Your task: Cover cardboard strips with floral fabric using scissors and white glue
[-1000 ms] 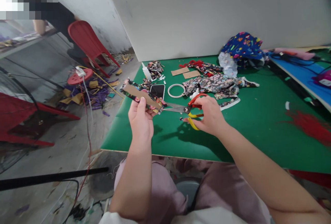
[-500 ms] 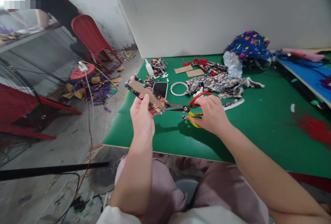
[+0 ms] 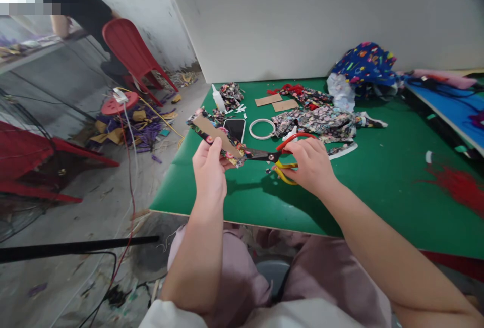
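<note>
My left hand (image 3: 210, 166) pinches a cardboard strip (image 3: 212, 132) edged with dark floral fabric (image 3: 198, 127), thumb on top and fingers beneath. My right hand (image 3: 312, 164) grips scissors (image 3: 271, 157) with one red and one yellow handle loop. Their dark blades point left and meet the fabric at the strip's right end; the tips are partly hidden there. Behind the strip lies a phone (image 3: 235, 129) with a white edge. A white ring (image 3: 262, 128), perhaps a roll of tape, rests just right of it.
Floral fabric (image 3: 317, 122), two cardboard pieces (image 3: 268, 100) and a white bottle (image 3: 218, 99) lie on the green table (image 3: 378, 202). Blue patterned cloth (image 3: 365, 68) is heaped at the back right. Red fluff (image 3: 459, 184) lies at right. Another person sits on a red chair (image 3: 130, 48), back left.
The scissor handles have come closer together, with the blades at the fabric's end. A small scrap now shows below the blades, apart from my right hand. The strip has shifted slightly right.
</note>
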The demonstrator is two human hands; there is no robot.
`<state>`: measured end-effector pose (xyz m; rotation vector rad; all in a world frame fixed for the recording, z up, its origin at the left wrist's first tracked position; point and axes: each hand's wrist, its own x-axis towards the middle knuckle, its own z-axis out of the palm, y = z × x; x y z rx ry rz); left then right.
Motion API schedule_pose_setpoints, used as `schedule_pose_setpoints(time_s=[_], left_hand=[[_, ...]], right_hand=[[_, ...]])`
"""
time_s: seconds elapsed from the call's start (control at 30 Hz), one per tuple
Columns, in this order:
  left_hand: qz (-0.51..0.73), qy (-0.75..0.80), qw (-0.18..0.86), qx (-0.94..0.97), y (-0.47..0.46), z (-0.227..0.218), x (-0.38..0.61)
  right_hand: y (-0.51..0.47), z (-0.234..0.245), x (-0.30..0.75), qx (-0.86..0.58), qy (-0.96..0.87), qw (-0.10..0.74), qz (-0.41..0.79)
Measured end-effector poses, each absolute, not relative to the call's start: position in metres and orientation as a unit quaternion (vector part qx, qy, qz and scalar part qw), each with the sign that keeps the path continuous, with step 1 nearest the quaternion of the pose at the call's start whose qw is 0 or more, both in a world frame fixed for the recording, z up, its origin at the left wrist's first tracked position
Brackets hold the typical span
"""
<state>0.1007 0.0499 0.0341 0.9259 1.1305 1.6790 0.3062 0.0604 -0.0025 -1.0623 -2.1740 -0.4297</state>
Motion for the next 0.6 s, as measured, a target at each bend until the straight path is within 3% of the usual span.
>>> schedule_pose_setpoints(time_s=[0.6], left_hand=[[0.666, 0.474, 0.438, 0.373, 0.0505, 0.033, 0.0999]], right_hand=[[0.0619, -0.0047, 0.3092, -0.39, -0.842, 0.338, -0.161]])
